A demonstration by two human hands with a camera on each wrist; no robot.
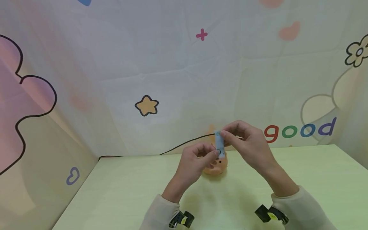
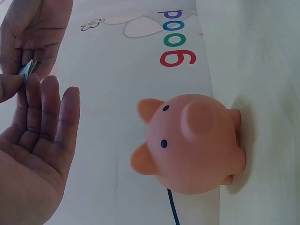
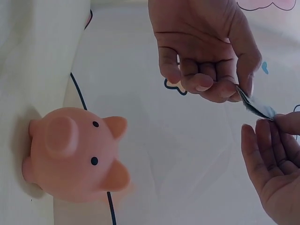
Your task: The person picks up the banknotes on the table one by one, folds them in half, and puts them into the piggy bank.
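A small folded banknote (image 1: 219,143), pale blue and narrow, is held upright between both hands. My left hand (image 1: 192,161) pinches its lower end between thumb and forefinger. Its top end is pinched by my right hand (image 1: 253,145). Seen in the right wrist view, the banknote (image 3: 255,107) shows thin stacked layers at its edge. Behind and below the hands, a pink piggy bank (image 2: 187,145) stands on the table, its snout and eyes facing me. In the head view the left hand and the banknote partly cover the piggy bank. Neither hand touches it.
The pale yellow-green table (image 1: 129,191) meets a printed cloth backdrop (image 1: 172,64) right behind the piggy bank. Another cloth side (image 1: 37,153) rises at the left. Wrist cameras (image 1: 182,218) are strapped over both sleeves.
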